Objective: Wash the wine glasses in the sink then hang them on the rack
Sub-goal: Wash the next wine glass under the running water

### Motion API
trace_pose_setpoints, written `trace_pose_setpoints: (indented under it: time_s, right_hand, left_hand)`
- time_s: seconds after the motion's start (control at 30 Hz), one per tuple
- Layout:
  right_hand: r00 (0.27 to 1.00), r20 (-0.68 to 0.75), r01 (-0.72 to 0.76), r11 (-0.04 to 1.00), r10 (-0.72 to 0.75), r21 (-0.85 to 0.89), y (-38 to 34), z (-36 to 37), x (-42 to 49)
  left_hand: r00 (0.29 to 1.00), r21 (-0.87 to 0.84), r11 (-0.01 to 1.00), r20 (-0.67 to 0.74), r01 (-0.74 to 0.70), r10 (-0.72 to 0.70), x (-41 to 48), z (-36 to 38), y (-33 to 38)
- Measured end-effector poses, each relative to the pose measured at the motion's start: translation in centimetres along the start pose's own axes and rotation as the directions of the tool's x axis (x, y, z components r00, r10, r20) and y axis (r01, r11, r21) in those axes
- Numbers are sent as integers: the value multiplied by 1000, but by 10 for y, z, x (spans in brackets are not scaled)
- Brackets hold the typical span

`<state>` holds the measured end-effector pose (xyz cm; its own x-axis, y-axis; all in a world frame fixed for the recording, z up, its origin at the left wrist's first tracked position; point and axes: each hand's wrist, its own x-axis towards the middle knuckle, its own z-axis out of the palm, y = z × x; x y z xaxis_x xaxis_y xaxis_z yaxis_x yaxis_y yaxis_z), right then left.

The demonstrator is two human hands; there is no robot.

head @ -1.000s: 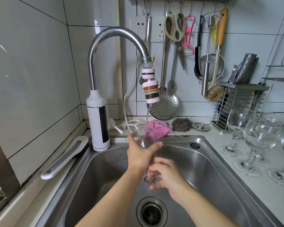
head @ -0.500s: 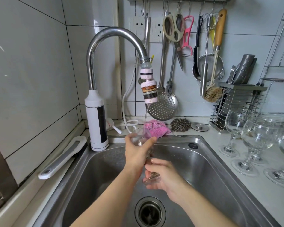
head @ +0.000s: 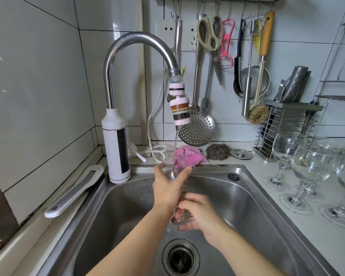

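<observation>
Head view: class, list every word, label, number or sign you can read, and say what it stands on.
No text can be read.
White tube behind the faucet: reddish print, too blurred to read.
Black panel on the faucet body: nothing legible shows.

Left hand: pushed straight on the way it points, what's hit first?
Likely the pink cloth behind the sink, beyond the wine glass the left hand grips; depth unclear.
</observation>
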<state>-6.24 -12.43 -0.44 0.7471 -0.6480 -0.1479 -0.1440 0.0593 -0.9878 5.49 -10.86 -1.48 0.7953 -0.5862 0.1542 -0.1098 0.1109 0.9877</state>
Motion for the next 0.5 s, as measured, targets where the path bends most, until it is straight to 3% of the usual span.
trace_pose_setpoints:
  time_s: [0.17,0.23,0.3,0.37,0.43,0.5]
  right_hand:
    - [990,-109,43,923,-91,-383,12,4,9]
    - [994,-101,8,956,-39,-293,12,1,9]
    - [998,-35,-51,995,48,-91,7,-3,6]
    - [995,47,-89,993,86,72,2,-6,2]
    - [993,75,-98,988,89,122,-1,-6,-1]
    - [995,51,-88,990,82,114,0,-3,-1]
  left_hand:
    - [985,84,996,-173,24,-10,4,-5,1]
    - [992,-4,998,-114,56,-56,3,-6,3]
    - [997,-155,985,1,81,-82,2,-5,8]
    - [988,-354,924,108,146,-114,3,-7,10]
    - [972,-505,835,180,220,-148,4,-8,11]
    - [974,-485,845,146,223,-173,5,-8,11]
